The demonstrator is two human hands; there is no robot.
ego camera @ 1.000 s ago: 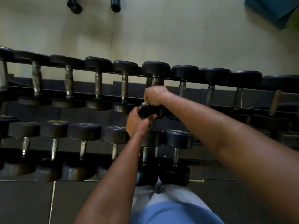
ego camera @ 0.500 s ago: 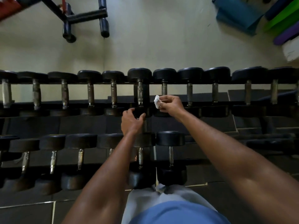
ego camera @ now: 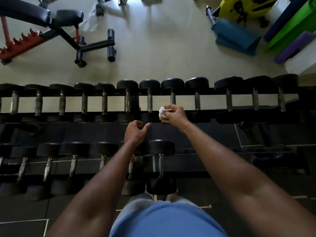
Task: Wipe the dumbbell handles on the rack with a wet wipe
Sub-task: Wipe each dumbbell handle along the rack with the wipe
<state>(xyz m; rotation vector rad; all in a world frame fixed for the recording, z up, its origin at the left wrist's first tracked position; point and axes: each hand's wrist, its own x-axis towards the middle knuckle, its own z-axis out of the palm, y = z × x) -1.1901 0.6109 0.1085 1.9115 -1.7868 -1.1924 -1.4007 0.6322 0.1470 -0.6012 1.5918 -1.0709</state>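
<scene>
A two-tier rack [ego camera: 222, 115] holds rows of black dumbbells with steel handles. My right hand [ego camera: 172, 113] pinches a small crumpled white wet wipe [ego camera: 161, 112] just right of one upper-row handle [ego camera: 150, 102] and in front of another handle [ego camera: 172, 98], whose lower part it hides. My left hand [ego camera: 135, 130] hovers lower, between the two tiers, fingers loosely curled and holding nothing, just off the near head of an upper dumbbell [ego camera: 128, 117]. The lower row of dumbbells [ego camera: 160, 165] lies under my forearms.
Beyond the rack, a weight bench [ego camera: 51, 23] with a red toothed frame stands on the pale floor at the far left. A blue mat [ego camera: 236, 36], green and purple rolled mats [ego camera: 290, 31] and a yellow object [ego camera: 242, 7] sit far right.
My left hand has let go of the upper dumbbell's near head and drawn back. My right hand has carried the wipe rightward to the following handles. The view has tilted up, showing more floor.
</scene>
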